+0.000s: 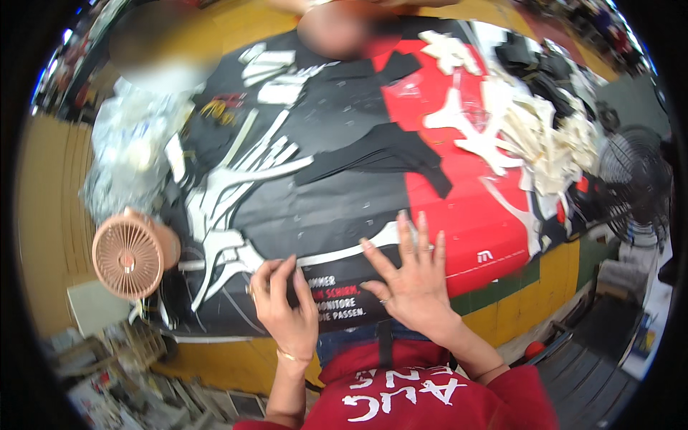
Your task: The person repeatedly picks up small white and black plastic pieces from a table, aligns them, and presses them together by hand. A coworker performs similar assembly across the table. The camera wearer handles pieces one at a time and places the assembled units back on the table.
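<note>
My left hand (283, 304) rests near the front edge of a black and red printed sheet (337, 208), its fingers curled at the end of a long white strip (344, 252). My right hand (410, 276) lies flat with fingers spread on the same sheet, pressing on the strip where black meets red. Black fabric pieces (380, 154) lie in the middle of the sheet. White cut-out strips (236, 186) fan across the left part.
A small pink fan (130, 256) stands at the table's left edge. Clear plastic bags (132, 147) pile behind it. A heap of cream cut pieces (545, 140) sits at right, near a black floor fan (634, 183). Another person is across the table.
</note>
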`<state>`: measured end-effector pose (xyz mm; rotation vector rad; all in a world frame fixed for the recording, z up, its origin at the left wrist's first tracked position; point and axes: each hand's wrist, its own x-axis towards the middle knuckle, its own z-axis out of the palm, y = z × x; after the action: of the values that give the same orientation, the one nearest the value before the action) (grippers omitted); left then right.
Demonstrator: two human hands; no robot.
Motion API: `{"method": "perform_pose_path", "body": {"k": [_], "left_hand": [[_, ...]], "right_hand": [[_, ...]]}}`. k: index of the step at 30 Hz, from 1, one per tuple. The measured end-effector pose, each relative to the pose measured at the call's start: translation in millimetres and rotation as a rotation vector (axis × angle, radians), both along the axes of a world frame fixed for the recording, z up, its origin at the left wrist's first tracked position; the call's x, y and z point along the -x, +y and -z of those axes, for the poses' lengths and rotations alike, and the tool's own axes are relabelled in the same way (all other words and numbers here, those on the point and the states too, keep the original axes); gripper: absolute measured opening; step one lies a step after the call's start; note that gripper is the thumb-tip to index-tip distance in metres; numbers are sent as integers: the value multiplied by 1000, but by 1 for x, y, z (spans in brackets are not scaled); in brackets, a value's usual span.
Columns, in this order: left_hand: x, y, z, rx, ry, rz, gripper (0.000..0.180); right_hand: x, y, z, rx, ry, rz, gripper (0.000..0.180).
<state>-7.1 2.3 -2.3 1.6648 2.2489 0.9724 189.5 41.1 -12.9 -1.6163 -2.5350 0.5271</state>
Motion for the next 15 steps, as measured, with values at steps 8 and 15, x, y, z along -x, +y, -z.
{"method": "perform_pose_path", "body": {"k": [8, 15], "left_hand": [[-28, 0, 21, 119, 116, 349, 38], [-9, -7, 14, 78, -207, 357, 17]], "right_hand": [[7, -5, 4, 42, 585, -104, 45], [-26, 67, 2, -396, 474, 278, 37]]}}
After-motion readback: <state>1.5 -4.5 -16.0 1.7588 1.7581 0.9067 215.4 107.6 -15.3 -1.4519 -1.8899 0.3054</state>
